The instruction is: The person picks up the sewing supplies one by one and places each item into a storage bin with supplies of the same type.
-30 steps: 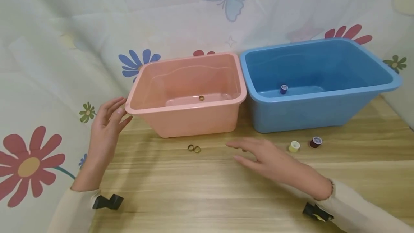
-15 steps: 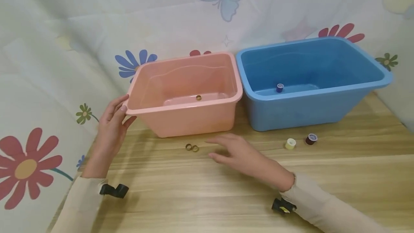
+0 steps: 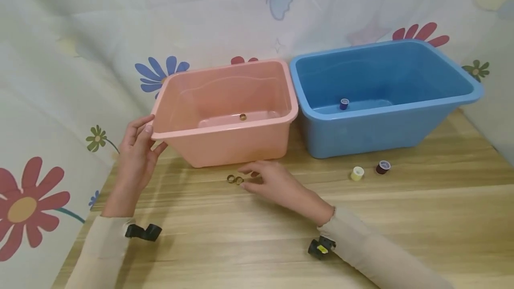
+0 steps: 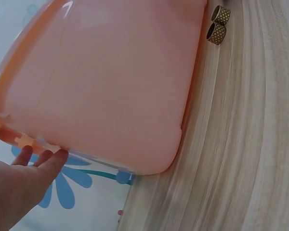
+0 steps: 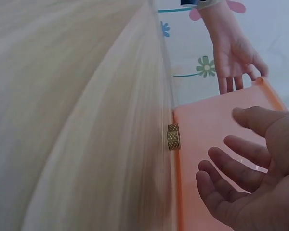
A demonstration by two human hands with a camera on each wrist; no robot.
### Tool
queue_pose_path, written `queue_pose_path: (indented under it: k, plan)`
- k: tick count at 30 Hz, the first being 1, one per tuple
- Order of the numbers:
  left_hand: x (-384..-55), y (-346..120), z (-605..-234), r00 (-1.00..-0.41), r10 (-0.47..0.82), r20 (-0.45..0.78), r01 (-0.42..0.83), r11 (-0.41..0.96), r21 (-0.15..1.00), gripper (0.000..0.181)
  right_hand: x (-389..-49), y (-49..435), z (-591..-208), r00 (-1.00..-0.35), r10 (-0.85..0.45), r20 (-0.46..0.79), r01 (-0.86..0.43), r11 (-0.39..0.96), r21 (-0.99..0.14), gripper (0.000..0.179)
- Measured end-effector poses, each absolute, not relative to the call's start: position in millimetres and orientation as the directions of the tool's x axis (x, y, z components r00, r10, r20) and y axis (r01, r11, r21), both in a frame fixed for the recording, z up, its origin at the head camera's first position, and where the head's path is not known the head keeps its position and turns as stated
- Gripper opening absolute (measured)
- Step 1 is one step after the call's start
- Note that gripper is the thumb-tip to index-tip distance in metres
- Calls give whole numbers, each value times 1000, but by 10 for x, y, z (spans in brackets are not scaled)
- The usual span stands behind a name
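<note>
In the head view my left hand (image 3: 138, 155) grips the left front corner of the pink tub (image 3: 225, 146), thumb at the rim and other fingers below it. My right hand (image 3: 277, 184) reaches in from the right, low over the table. Its thumb and fingers are spread, with nothing between them. Two brass ring thimbles, a left one (image 3: 230, 179) and a right one (image 3: 239, 180), stand side by side in front of the tub, right at those fingertips. The left wrist view shows the dimpled surface of one thimble (image 4: 216, 33). Another thimble (image 3: 242, 117) lies inside the pink tub.
A larger blue tub (image 3: 369, 128) stands right of the pink one, holding a purple thread spool (image 3: 344, 104). On the wooden table (image 3: 225, 244) before it sit a pale yellow spool (image 3: 357, 173) and a dark spool (image 3: 383, 167). A flowered cloth (image 3: 201, 12) hangs behind.
My right hand has moved left across the table, from near the yellow spool to beside the two thimbles. My left hand has closed more around the pink tub's corner. The view shifts slightly.
</note>
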State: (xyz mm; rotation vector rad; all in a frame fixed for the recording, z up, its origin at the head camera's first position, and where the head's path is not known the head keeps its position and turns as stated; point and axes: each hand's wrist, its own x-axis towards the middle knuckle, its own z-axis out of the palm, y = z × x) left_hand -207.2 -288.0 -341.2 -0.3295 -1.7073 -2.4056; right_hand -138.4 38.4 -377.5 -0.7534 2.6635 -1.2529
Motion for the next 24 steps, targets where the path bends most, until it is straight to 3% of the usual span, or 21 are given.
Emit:
queue_pose_path:
  k: [7,14,24]
  plan:
    - [-2103,-2873,-3462,-957,-13,290,274,-366,889,31,-1521,268,-3868,-891,-444,97,-341,512,-788,28]
    - [-2092,-2844,-3462,-959,-4,284,263,-386,884,29,-1613,210,-3972,-904,-425,50,-289,521,-803,30]
    - [-2104,-2831,-3480,-962,-37,272,263,-405,876,30,-1691,115,-4031,-913,-405,57,-305,581,-755,20]
